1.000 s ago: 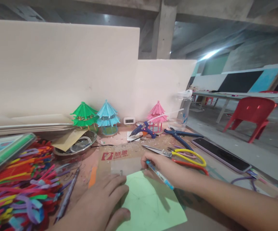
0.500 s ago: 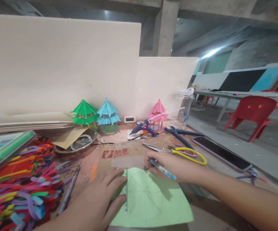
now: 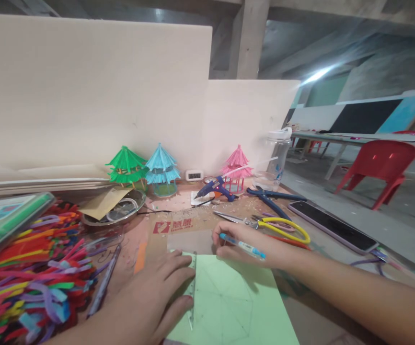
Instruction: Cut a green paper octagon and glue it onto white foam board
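A light green sheet of paper with faint pencil lines lies in front of me on the brown work surface. My left hand presses flat on a clear ruler laid along the sheet's left edge. My right hand holds a light blue pen by the sheet's far edge, its tip pointing left near the top of the ruler.
A pile of coloured pipe cleaners fills the left. Yellow-handled scissors, blue pliers, a blue glue gun and a phone lie beyond my right hand. Green, blue and pink paper pavilions stand by the white board.
The green sheet has turned and a ruler now shows along its left edge under my left hand. My right hand with the pen has stayed near the sheet's far edge.
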The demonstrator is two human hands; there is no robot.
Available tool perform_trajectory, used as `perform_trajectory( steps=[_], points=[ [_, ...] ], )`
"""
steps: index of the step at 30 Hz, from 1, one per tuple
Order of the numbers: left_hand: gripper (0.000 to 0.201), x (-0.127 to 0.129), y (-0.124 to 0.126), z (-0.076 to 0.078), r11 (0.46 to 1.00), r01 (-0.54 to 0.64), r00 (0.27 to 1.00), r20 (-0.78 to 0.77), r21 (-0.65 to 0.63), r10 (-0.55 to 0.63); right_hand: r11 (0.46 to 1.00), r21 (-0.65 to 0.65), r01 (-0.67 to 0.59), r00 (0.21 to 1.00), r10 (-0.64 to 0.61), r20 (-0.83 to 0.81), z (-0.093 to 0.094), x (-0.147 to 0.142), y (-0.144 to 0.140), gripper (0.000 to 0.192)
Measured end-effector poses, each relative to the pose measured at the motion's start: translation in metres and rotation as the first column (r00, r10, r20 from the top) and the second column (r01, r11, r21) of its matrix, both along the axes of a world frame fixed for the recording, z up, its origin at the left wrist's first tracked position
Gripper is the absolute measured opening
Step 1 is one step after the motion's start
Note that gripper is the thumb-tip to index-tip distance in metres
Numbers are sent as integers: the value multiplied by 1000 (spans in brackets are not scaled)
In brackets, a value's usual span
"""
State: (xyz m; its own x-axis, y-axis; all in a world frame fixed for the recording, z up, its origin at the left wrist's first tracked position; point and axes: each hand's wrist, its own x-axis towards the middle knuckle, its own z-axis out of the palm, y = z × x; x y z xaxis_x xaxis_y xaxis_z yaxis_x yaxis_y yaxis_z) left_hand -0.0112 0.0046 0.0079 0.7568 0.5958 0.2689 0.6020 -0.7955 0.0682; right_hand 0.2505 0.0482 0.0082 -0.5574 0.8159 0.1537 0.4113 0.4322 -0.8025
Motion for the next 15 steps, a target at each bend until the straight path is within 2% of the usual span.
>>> perform_trajectory(
  steps=[8, 15],
  points=[
    [27, -1, 0, 1, 1000, 7, 1000, 2, -5, -7, 1000, 10, -15, 1000, 14, 27, -7, -3, -3, 10],
    [25, -2, 0, -2, 998, 46, 997, 58, 35, -48, 991, -46, 124, 992, -126, -23, -3, -10, -8, 11]
  ],
)
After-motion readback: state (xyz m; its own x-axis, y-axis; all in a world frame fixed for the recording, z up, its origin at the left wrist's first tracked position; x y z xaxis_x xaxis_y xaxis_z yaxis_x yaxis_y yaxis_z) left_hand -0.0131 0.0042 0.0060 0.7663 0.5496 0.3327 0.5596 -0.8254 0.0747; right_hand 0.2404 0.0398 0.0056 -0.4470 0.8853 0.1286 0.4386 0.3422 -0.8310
